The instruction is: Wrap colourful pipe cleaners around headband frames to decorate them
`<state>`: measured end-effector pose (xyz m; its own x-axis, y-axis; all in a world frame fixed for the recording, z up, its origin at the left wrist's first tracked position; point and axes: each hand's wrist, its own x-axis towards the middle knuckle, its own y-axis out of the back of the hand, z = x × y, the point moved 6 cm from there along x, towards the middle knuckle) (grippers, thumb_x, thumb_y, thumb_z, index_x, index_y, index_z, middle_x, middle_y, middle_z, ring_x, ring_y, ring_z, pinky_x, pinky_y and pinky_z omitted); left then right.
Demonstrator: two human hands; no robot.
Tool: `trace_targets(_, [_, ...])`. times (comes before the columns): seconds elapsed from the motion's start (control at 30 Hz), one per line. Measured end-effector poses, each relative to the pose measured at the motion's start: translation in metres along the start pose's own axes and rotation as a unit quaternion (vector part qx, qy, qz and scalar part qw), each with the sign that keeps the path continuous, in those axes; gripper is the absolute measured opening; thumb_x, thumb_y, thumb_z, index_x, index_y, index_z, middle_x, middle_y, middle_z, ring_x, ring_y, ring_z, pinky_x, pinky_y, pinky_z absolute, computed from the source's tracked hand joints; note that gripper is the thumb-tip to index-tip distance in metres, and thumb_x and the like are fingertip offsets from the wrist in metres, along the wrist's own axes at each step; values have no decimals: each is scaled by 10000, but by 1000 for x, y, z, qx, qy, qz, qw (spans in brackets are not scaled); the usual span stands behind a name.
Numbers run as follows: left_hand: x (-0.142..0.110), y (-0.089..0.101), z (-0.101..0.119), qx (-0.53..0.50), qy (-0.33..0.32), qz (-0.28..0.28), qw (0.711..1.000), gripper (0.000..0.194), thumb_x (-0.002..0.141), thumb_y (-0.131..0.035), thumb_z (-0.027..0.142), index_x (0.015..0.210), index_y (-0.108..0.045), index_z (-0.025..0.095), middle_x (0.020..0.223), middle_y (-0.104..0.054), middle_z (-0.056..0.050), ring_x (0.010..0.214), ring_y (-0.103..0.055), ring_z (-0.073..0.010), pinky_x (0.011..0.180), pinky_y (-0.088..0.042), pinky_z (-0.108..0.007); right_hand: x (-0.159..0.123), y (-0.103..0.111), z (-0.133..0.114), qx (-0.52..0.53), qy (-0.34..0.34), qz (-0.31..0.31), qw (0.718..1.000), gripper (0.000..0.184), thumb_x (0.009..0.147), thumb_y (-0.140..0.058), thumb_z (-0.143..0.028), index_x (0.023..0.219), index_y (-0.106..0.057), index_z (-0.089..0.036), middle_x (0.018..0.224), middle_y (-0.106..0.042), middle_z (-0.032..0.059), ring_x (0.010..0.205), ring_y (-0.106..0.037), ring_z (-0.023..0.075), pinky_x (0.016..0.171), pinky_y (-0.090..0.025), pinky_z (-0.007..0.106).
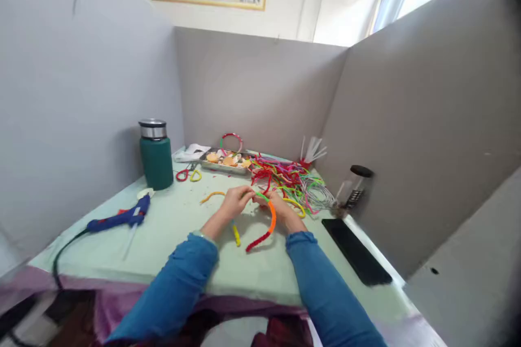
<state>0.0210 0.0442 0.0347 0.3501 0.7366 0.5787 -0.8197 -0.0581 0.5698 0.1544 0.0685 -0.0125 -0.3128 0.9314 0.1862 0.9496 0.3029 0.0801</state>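
A curved band [272, 219], wrapped in fuzzy pipe cleaner in green, orange and dark red, is held up over the middle of the table. My left hand [236, 201] pinches at its green end. Close beside it, my right hand [280, 209] has its fingers closed on the same green part, and the band hides some of them. The dark red end curves down towards me. Behind my left hand shows an orange fuzzy strip [212, 196], and below it a yellow one [236, 235]; whether they join is hidden. A yellow loop [296, 206] lies past my right hand.
Loose pipe cleaners [280, 173] heap at the back right, beside a metal tray [228, 167] of small pieces. Scissors [189, 174] lie left of it. A green bottle [156, 160] and blue glue gun [122, 218] with cord stand left; a black phone [356, 252] lies right.
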Motion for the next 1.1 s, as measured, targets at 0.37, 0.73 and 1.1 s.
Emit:
trace_targets(0.37, [3, 8, -45, -11, 194, 88, 977, 309, 785, -473, 390, 671, -627, 147, 538, -552, 6, 551, -489, -117, 543, -346, -222, -3, 23, -15, -89, 52, 180, 978, 296, 724, -595, -450, 791, -654, -167, 733, -631, 28, 560, -529, 133, 496, -389, 248])
trace_targets(0.73, [1, -18, -54, -253, 246, 15, 936, 298, 751, -534, 434, 643, -493, 160, 463, -371, 83, 352, -294, -42, 379, -235, -193, -3, -9, -24, -138, 159, 125, 970, 247, 750, -563, -405, 733, -641, -171, 663, -581, 9, 605, -472, 134, 572, -377, 252])
trace_targets(1.1, [1, -18, -41, -269, 254, 4, 929, 123, 764, -520, 269, 723, -525, 153, 536, -455, 66, 340, -327, -34, 362, -249, -181, 0, -23, -14, 49, 50, 25, 997, 286, 667, -651, -432, 614, -529, -179, 529, -394, -55, 461, -284, 71, 438, -208, 231])
